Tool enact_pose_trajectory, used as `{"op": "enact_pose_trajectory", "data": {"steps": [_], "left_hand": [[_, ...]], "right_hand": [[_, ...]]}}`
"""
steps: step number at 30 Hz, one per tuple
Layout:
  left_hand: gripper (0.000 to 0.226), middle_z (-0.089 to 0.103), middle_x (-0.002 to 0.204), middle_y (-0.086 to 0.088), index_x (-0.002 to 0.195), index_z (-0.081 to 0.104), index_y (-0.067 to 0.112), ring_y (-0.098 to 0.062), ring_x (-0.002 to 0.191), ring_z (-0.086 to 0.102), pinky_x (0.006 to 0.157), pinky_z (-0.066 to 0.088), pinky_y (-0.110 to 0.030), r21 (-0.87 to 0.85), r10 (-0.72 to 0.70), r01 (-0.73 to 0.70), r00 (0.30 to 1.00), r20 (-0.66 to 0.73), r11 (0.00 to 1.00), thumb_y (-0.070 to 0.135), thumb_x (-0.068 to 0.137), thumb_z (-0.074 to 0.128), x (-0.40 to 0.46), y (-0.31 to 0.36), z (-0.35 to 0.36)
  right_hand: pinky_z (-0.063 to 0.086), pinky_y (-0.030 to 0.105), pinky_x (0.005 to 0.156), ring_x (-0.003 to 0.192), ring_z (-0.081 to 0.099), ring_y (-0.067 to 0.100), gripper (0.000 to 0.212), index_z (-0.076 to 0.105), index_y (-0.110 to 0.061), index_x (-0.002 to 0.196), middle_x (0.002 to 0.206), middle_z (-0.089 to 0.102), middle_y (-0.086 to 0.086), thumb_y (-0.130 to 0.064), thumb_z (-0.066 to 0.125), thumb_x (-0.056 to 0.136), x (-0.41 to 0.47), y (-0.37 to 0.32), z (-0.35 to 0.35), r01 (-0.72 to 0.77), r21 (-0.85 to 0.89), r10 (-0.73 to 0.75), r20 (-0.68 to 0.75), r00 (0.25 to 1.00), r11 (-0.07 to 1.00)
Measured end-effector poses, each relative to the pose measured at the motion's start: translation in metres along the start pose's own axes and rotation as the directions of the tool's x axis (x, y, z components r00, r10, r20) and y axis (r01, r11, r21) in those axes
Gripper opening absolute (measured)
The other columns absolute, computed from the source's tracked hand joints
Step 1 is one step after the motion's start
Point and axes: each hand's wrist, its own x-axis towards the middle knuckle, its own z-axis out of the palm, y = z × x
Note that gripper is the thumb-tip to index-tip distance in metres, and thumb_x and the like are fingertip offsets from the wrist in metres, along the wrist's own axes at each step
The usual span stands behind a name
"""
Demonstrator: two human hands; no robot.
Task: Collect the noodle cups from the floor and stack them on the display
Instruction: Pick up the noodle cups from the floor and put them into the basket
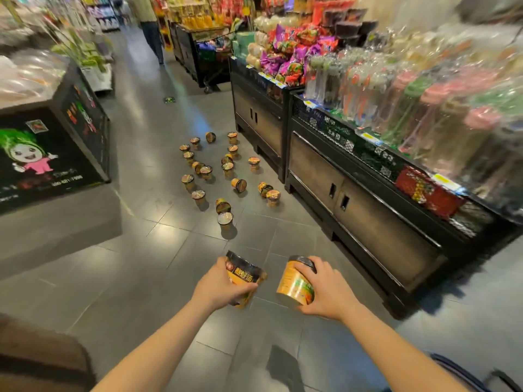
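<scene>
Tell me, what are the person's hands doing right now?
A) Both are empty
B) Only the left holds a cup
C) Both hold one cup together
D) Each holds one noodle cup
D: the left hand grips one noodle cup, and the right hand grips a second cup.

Bare floor (158, 278) is lying open just short of the scattered noodle cups (223, 176), letting the hands (223, 284) pass. Right of the cups, a dark display cabinet (353, 193) is walling the aisle; left of them, a black promo stand (56, 145) is narrowing it. Beyond the cups, a person (150, 26) is standing in the aisle.
</scene>
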Motion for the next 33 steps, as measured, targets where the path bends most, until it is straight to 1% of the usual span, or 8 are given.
{"op": "enact_pose_trajectory", "data": {"steps": [3, 7, 12, 14, 19, 24, 29, 33], "left_hand": [[0.092, 0.055, 0.106, 0.009, 0.119, 0.037, 0.028, -0.013, 0.094, 0.061, 0.079, 0.056, -0.030, 0.052, 0.002, 0.000, 0.999, -0.048, 0.999, 0.079, 0.052, 0.073, -0.030, 0.002, 0.015], [0.095, 0.055, 0.105, 0.012, 0.122, 0.036, 0.028, -0.011, 0.094, 0.060, 0.077, 0.057, -0.030, 0.005, -0.062, 0.062, 0.997, -0.048, 0.998, 0.080, 0.051, 0.073, -0.073, -0.002, 0.040], [0.097, 0.060, 0.116, 0.004, 0.128, 0.040, 0.021, -0.020, 0.105, 0.060, 0.079, 0.049, -0.030, -0.052, -0.195, 0.189, 0.968, -0.160, 0.981, 0.076, 0.055, 0.076, -0.141, 0.000, 0.090], [0.096, 0.060, 0.117, 0.003, 0.128, 0.040, 0.019, -0.021, 0.106, 0.059, 0.078, 0.046, -0.029, -0.069, -0.235, 0.227, 0.959, -0.159, 0.972, 0.073, 0.057, 0.077, -0.174, 0.002, 0.114], [0.090, 0.060, 0.110, 0.005, 0.122, 0.041, 0.023, -0.020, 0.103, 0.061, 0.083, 0.051, -0.033, -0.075, -0.267, 0.258, 0.951, -0.157, 0.963, 0.073, 0.056, 0.078, -0.248, 0.009, 0.161], [0.090, 0.061, 0.107, 0.008, 0.119, 0.043, 0.025, -0.014, 0.094, 0.060, 0.075, 0.053, -0.029, -0.109, -0.263, 0.250, 0.956, -0.130, 0.962, 0.076, 0.053, 0.075, -0.307, 0.008, 0.194], [0.088, 0.059, 0.110, 0.006, 0.121, 0.040, 0.024, -0.013, 0.096, 0.060, 0.069, 0.051, -0.024, -0.116, -0.241, 0.230, 0.966, -0.093, 0.966, 0.073, 0.057, 0.076, -0.357, 0.004, 0.227], [0.081, 0.061, 0.101, 0.009, 0.112, 0.041, 0.027, -0.012, 0.086, 0.064, 0.076, 0.057, -0.033, -0.175, -0.265, 0.249, 0.961, -0.075, 0.953, 0.071, 0.054, 0.078, -0.400, 0.002, 0.266]], "right_hand": [[0.038, 0.037, 0.099, 0.128, 0.037, 0.024, 0.102, 0.018, -0.041, 0.148, 0.148, 0.025, 0.002, -0.067, 0.065, 0.061, -0.026, 0.005, 0.007, -0.007, -0.005, 0.007, 0.013, 1.000, 1.000], [0.037, 0.036, 0.100, 0.129, 0.036, 0.024, 0.101, 0.018, -0.041, 0.148, 0.150, 0.023, 0.003, -0.067, 0.065, 0.063, -0.060, 0.009, 0.017, 0.027, -0.020, -0.026, 0.041, 0.999, 0.999], [0.038, 0.037, 0.099, 0.127, 0.037, 0.026, 0.100, 0.018, -0.041, 0.147, 0.149, 0.024, 0.004, -0.064, 0.067, 0.063, -0.121, 0.023, 0.032, 0.113, -0.019, -0.110, 0.100, 0.989, 0.993], [0.037, 0.037, 0.099, 0.127, 0.037, 0.027, 0.100, 0.017, -0.040, 0.147, 0.149, 0.023, 0.004, -0.064, 0.068, 0.064, -0.152, 0.030, 0.040, 0.137, -0.031, -0.131, 0.139, 0.982, 0.990], [0.038, 0.040, 0.099, 0.129, 0.037, 0.028, 0.098, 0.019, -0.038, 0.148, 0.150, 0.023, 0.005, -0.061, 0.068, 0.066, -0.219, 0.046, 0.052, 0.181, -0.052, -0.167, 0.213, 0.963, 0.982], [0.039, 0.039, 0.099, 0.128, 0.037, 0.027, 0.099, 0.019, -0.038, 0.147, 0.148, 0.024, 0.005, -0.062, 0.067, 0.065, -0.278, 0.051, 0.065, 0.179, -0.071, -0.159, 0.224, 0.962, 0.981], [0.041, 0.041, 0.098, 0.126, 0.039, 0.027, 0.103, 0.020, -0.038, 0.147, 0.146, 0.026, 0.004, -0.077, 0.045, 0.055, -0.350, 0.055, 0.083, 0.117, -0.044, -0.105, 0.217, 0.970, 0.992], [0.041, 0.037, 0.099, 0.129, 0.037, 0.025, 0.104, 0.018, -0.041, 0.147, 0.148, 0.024, 0.003, -0.080, 0.038, 0.053, -0.419, 0.064, 0.099, 0.080, -0.033, -0.069, 0.258, 0.964, 0.996]]}}
